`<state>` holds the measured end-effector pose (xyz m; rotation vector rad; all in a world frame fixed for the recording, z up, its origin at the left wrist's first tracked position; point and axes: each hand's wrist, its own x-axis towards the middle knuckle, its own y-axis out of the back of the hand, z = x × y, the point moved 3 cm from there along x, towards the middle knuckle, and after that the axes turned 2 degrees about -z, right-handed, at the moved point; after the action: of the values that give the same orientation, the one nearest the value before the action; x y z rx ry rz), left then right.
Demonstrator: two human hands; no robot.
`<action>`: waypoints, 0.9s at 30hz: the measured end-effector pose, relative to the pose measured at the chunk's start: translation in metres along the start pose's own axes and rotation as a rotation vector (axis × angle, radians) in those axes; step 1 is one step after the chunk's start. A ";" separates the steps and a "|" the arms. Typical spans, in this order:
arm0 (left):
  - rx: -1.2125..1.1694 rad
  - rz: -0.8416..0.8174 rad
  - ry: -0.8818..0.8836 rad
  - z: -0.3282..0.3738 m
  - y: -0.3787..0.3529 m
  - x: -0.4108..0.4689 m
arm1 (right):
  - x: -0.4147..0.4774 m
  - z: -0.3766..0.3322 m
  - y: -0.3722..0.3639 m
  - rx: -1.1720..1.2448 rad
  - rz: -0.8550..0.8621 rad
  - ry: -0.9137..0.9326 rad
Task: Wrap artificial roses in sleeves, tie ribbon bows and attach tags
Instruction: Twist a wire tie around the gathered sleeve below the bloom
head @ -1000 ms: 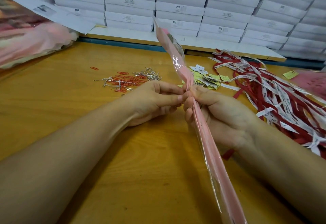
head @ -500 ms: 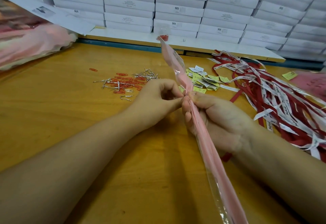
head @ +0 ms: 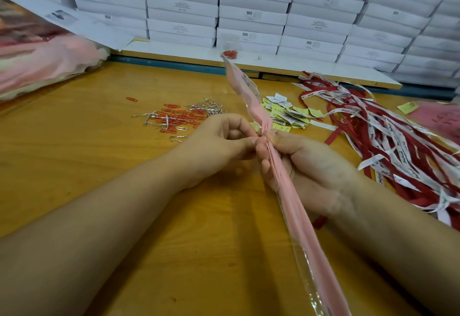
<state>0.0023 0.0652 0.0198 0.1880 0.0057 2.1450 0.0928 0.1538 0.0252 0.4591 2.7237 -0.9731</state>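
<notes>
One sleeve (head: 296, 206), two hands on it. It is long and narrow, pink under clear film, slanting up above the table (head: 74, 166). The left hand (head: 224, 141) pinches its gathered waist between thumb and fingertips. The right hand (head: 306, 166) curls round it just below. Behind lie one ribbon tangle (head: 388, 136), one tag heap (head: 286, 114) and one stray paper clip (head: 131, 99).
</notes>
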 end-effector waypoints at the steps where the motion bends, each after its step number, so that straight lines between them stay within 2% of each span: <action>1: -0.024 -0.003 -0.003 0.000 0.001 0.000 | 0.000 0.000 -0.001 0.002 0.000 0.005; 9: -0.264 -0.027 0.058 -0.003 0.002 0.000 | 0.000 -0.005 -0.004 -0.001 -0.034 0.031; 17: -0.478 -0.065 0.452 -0.009 -0.003 0.001 | -0.001 -0.007 -0.005 -0.039 -0.060 0.046; 20: -0.637 -0.094 0.489 -0.005 -0.010 -0.002 | -0.001 -0.007 -0.005 -0.031 -0.067 0.037; 25: -0.444 -0.099 0.478 -0.007 -0.010 0.000 | 0.002 -0.003 -0.003 -0.022 -0.077 -0.015; 27: -0.470 -0.091 0.477 -0.007 -0.009 0.000 | 0.002 -0.001 -0.004 -0.020 -0.089 -0.023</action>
<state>0.0087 0.0705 0.0127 -0.5850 -0.2069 1.9916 0.0896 0.1524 0.0277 0.3240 2.7514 -0.9649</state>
